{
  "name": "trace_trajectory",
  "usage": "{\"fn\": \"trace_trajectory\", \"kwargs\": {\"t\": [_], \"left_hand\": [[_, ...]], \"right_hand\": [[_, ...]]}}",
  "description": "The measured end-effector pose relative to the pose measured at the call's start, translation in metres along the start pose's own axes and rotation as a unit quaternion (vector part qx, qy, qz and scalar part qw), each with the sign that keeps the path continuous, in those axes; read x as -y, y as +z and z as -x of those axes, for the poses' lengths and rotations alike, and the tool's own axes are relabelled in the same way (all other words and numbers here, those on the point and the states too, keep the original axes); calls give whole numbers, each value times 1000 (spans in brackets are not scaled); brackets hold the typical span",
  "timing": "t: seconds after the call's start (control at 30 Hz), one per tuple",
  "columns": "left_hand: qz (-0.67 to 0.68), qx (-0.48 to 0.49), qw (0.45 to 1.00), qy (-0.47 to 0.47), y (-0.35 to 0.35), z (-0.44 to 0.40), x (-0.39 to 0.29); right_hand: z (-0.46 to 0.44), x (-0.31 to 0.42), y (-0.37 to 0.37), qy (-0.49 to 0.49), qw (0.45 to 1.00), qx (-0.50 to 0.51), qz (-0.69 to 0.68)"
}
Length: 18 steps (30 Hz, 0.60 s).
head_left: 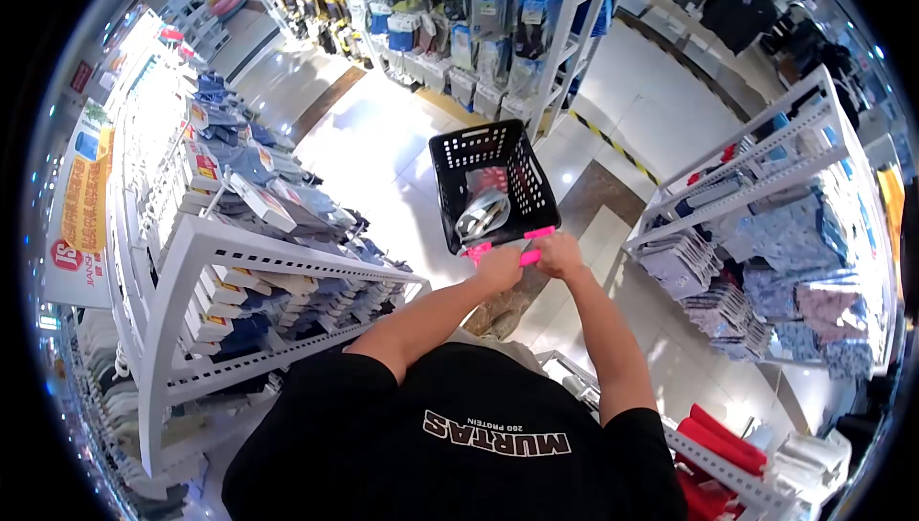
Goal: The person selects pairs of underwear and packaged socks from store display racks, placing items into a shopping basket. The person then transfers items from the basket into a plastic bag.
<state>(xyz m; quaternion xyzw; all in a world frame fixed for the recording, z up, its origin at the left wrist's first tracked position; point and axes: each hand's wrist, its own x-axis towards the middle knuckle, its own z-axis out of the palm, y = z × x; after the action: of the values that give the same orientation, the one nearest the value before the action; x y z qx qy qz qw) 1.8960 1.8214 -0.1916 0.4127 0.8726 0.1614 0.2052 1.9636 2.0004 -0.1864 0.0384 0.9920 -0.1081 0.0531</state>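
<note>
A black plastic basket (531, 181) with slotted walls is in the middle of the view, at the far side of both hands. Inside it lies a clear-wrapped item (484, 213) with pale and dark parts, beside something pink and red. My left hand (499, 269) is closed around the left part of the pink handle (531, 258) at the basket's near edge. Wrapped round the handle's right part is my right hand (558, 255). Both forearms stretch forward from black sleeves.
White racks of packaged clothing (287, 282) stand close on the left. Another rack (747, 186) with folded garments is at the right. Ahead, a shelf (565, 37) holds blue-topped packets. Red items (713, 449) lie at the lower right.
</note>
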Motion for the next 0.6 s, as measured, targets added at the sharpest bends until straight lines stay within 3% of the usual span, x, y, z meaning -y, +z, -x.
{"fn": "trace_trajectory", "kwargs": {"t": [0.13,0.23,0.6], "left_hand": [[-3,-50,998,-35,8,-47,-1],[16,-65,995,-68,3,-78,-2],[111,-89,974,-177,-24,-190,-2]], "right_hand": [[-46,-35,-17,-58,997,32,31],[-81,-64,-11,-120,992,-35,27],[-206,-131,-37,-166,982,22,82]]}}
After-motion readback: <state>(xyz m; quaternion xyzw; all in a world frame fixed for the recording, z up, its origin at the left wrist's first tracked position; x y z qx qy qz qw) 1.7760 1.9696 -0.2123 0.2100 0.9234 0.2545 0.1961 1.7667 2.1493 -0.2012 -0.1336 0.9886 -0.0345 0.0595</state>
